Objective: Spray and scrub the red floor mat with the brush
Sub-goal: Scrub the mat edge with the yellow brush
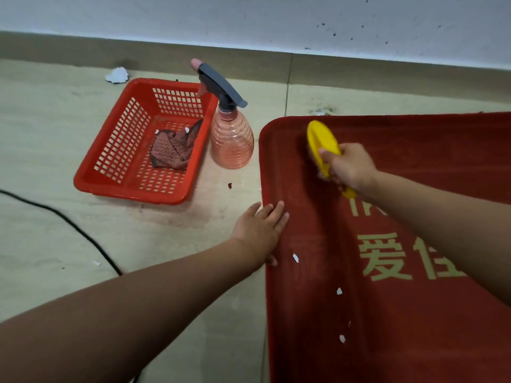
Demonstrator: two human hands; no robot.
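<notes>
**Now: brush (322,142) down on red floor mat (387,313)**

R hand (348,168) grips the yellow brush, bristles on the mat nr its far-left corner. L hand (261,230) lies flat, fingers straight, on mat's left edge. Spray bottle (232,142) stands upright just left of mat; basket (83,181) w/ cloth (174,150) sits further left.
</notes>
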